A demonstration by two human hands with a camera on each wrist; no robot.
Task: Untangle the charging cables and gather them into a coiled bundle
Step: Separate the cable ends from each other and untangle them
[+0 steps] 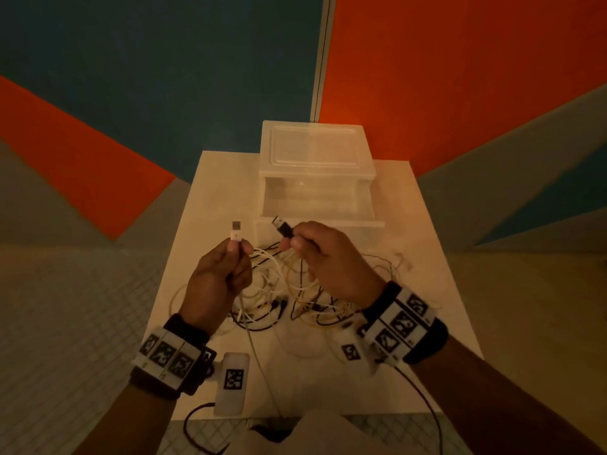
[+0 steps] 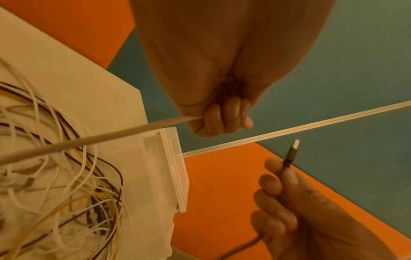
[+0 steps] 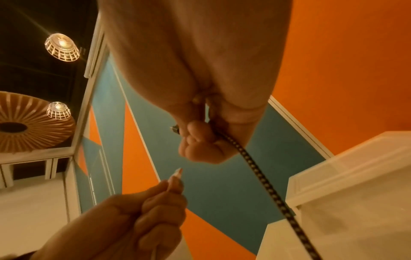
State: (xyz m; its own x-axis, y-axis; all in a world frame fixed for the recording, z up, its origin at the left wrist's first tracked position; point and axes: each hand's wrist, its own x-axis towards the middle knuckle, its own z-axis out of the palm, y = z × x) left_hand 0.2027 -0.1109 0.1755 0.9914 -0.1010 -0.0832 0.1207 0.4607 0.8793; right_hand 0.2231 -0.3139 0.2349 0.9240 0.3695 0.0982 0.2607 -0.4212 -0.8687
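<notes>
A tangle of white, black and yellow charging cables (image 1: 289, 297) lies on the white table (image 1: 427, 290). My left hand (image 1: 220, 274) is raised above it and grips a white cable (image 2: 89, 139) just behind its white USB plug (image 1: 236, 232), which points up. My right hand (image 1: 325, 254) holds a black braided cable (image 3: 262, 177) near its black USB plug (image 1: 281, 226), tilted up to the left. The two plugs are apart, level with each other. Both cables trail down into the tangle (image 2: 55, 193).
A clear plastic drawer box (image 1: 317, 149) stands at the table's far edge, its drawer (image 1: 315, 205) pulled open toward the hands. A small white tagged device (image 1: 234, 382) sits at the near left edge. Tiled floor surrounds the table.
</notes>
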